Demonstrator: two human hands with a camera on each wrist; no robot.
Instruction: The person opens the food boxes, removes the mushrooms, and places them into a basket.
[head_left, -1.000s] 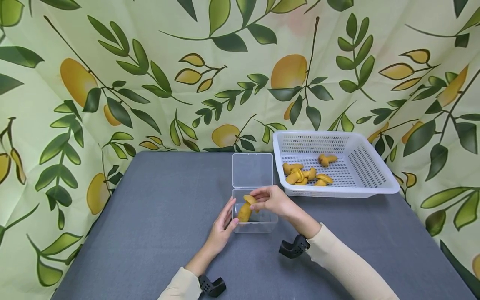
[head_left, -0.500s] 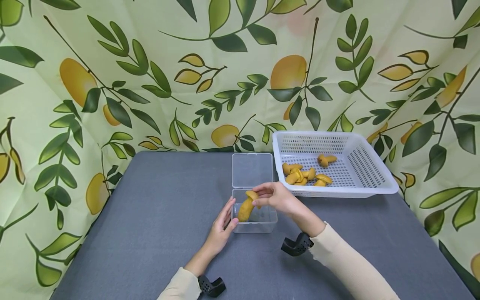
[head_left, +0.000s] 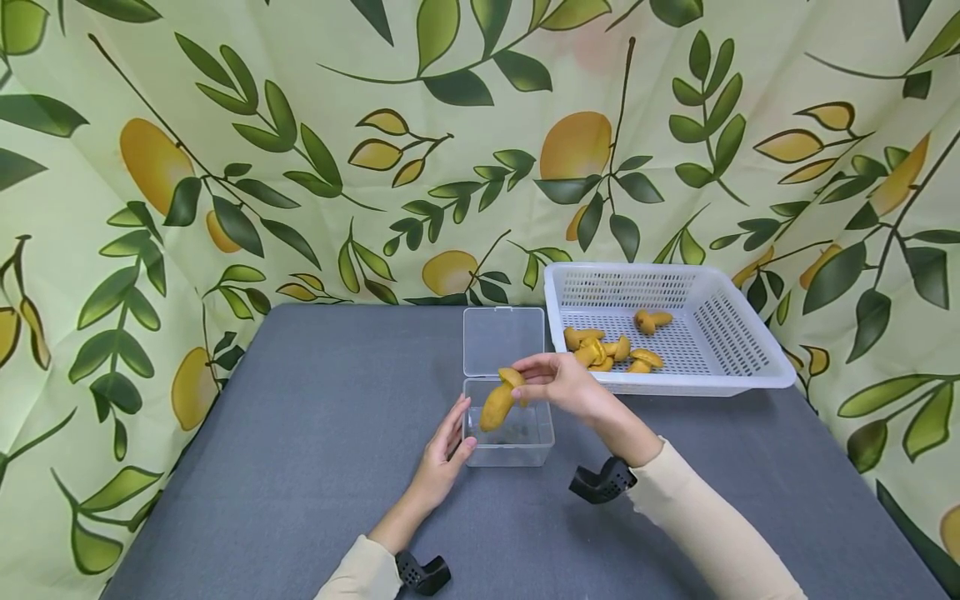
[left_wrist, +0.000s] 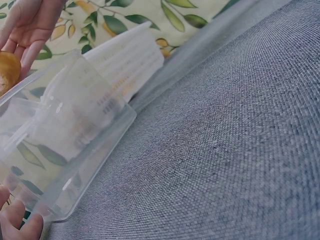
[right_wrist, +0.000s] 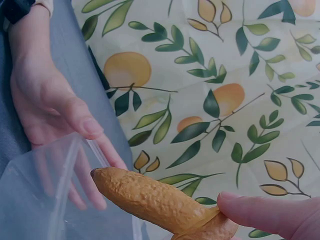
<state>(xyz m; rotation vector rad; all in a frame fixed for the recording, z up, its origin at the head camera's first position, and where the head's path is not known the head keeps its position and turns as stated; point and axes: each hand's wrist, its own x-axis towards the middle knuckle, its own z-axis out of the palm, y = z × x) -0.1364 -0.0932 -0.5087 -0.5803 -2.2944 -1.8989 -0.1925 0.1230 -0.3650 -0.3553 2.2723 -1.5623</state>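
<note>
My right hand (head_left: 562,383) pinches a yellow-brown mushroom (head_left: 495,407) by its cap end, over a clear plastic box (head_left: 513,455). Its thick stem (right_wrist: 145,197) slants down toward the left in the head view. Beside the box's left wall, my left hand (head_left: 441,458) rests with fairly straight fingers along the plastic and the thumb near the front rim. From the right wrist view, the left fingers (right_wrist: 82,175) show through the clear wall. The box's hinged lid (head_left: 504,342) lies folded back behind it.
A white perforated basket (head_left: 675,382) stands at the back right, holding several more mushrooms (head_left: 596,350). A grey cloth (head_left: 337,400) covers the table, and a leaf-and-fruit patterned curtain (head_left: 300,125) hangs behind. A black band (head_left: 603,482) sits on the right wrist.
My right hand has lifted the mushroom up and slightly right, out from low in the box. The left hand has stayed at the box's side.
</note>
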